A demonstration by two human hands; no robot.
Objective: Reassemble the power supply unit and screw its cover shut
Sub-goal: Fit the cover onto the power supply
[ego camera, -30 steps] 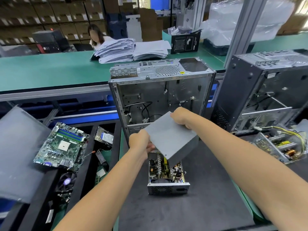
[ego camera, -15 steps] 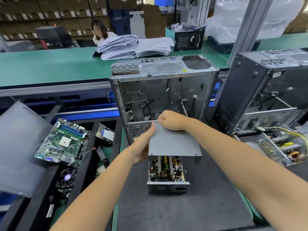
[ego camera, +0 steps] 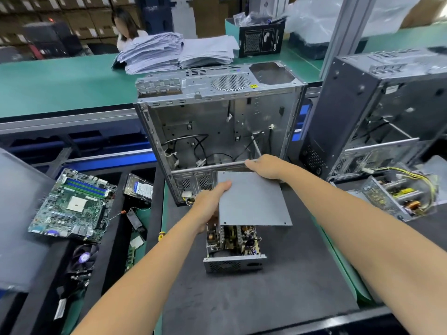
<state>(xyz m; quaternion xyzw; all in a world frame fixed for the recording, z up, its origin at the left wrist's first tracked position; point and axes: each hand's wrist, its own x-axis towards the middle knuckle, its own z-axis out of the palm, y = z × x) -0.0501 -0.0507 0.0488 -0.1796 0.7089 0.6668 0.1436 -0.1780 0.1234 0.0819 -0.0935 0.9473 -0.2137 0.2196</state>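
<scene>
Hands meet on the grey sheet-metal cover point(ego camera: 251, 199), which hangs over the far half of the open power supply unit point(ego camera: 233, 247). The left hand point(ego camera: 209, 209) grips the cover's left edge, thumb lying flat along the top surface and the other fingers hidden beneath, so their spread cannot be told. The right hand point(ego camera: 264, 166) clasps the far right corner, fingers curled over the far edge. The cover's near edge leaves the circuit board, coils and heat sinks uncovered, and whether the cover touches the unit's walls cannot be told. The unit sits on a dark mat point(ego camera: 242, 298), its perforated end panel facing the camera.

Just behind it an empty computer case point(ego camera: 217, 122) stands on edge, open side toward the person, loose cables inside. A second case point(ego camera: 377, 112) stands to the right, with another open power supply point(ego camera: 396, 197) and its yellow wires lying beside it. To the left, a green motherboard point(ego camera: 75, 204) and a hard drive point(ego camera: 140, 189) rest in black trays. Stacks of paper point(ego camera: 174, 52) lie on the green bench beyond, where another person sits.
</scene>
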